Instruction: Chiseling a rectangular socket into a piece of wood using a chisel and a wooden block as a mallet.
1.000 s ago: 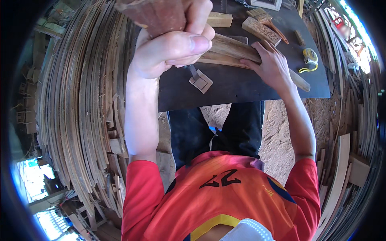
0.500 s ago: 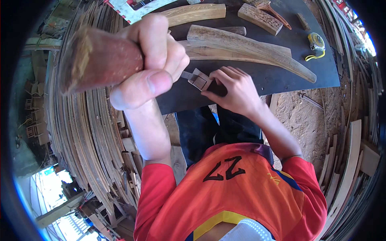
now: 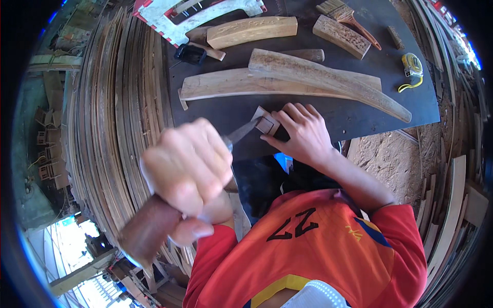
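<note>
Single head view: left fisheye of a head-worn pair, upright, unmirrored, looking steeply down over the wearer's orange-red shirt at the lower edge, out to the dark tabletop. Left hand sits close to the lens and looms large; right hand farther, smaller. Wide coverage takes in stacked planks on both sides, bending toward the black rim.

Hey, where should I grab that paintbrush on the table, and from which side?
The paintbrush is probably best pinched by its slim orange-brown handle, coming from the near right. The handle points that way, while the bristles face the far left. Stay clear of the wooden block close along its near side.
</note>
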Tool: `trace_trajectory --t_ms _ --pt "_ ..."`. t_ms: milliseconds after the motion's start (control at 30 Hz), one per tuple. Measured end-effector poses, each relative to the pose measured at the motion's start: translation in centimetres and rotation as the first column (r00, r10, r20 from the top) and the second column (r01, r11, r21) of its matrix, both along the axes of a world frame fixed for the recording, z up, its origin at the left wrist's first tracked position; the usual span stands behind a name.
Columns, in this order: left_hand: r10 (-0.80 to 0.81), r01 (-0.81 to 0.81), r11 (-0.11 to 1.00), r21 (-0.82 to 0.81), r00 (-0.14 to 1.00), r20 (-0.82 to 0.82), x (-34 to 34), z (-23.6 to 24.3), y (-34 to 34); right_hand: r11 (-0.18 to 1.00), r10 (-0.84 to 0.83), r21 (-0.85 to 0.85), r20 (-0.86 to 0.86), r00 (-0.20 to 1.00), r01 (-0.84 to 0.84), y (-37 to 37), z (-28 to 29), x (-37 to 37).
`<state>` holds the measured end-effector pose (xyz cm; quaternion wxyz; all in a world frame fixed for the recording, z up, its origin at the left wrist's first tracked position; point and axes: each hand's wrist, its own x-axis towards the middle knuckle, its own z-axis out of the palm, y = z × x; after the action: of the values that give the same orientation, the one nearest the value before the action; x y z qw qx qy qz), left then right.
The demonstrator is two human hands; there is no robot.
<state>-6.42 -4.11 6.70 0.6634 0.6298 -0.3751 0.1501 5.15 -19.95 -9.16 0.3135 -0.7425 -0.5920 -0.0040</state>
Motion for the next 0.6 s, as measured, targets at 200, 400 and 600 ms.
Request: trace_trajectory --t_ms 200,400,600 --pt "0.033 -0.031 0.998 -0.062 0.999 0.023 -1.0 -0.5 -0.8 0.996 -0.01 0.088 0.015 1.0 0.009 0.2 -0.2 -0.1" --pt "0.042 -0.038 0.996 -0.076 0.997 0.059 -1.4 -0.8 -1.3 0.991 -0.009 0.135 0.107 0.994 -0.005 -0.1 -0.4 -0.1" --pt "0.01 -0.004 0.998 -0.067 0.996 0.085 -2.1 -1.1 -1.0 0.98 -0.045 0.196 0.101 0.994 0.024 0.0 -0.3 -0.6"
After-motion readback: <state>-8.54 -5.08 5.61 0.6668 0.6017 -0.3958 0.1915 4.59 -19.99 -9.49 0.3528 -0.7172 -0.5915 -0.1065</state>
